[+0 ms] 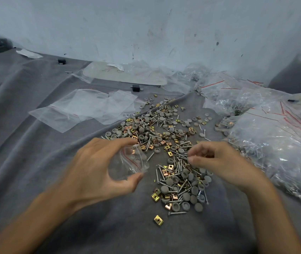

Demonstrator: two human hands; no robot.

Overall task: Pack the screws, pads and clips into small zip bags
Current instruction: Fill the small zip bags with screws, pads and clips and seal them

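A wrinkled grey fabric sheet point(36, 162) covers the work surface, which runs back to a scuffed, pale blue-white wall point(164, 30). In the middle of the sheet lies a loose heap of mixed hardware: thin silver metal screws point(180, 163), round grey plastic pads point(193, 190) and small brass-coloured square metal clips point(158, 220), one clip lying alone on the near side of the heap. To the left of the heap, empty clear plastic zip bags with red seal lines point(83, 107) lie flat and overlapping. Along the right side, touching the heap's edge, sits a big mound of filled clear bags point(274, 140) with screws showing through the plastic. Near the wall rests a flat, pale oval board point(127, 74) partly under clear plastic.

The left hand point(98, 173) is curled around a small clear zip bag with a red strip point(129, 162), thumb below and fingers above holding it; a few grey pads show inside. The right hand point(223, 164) hovers just above the screws, thumb and fingertips pinched close together; it is blurred, so I cannot tell whether it grips anything
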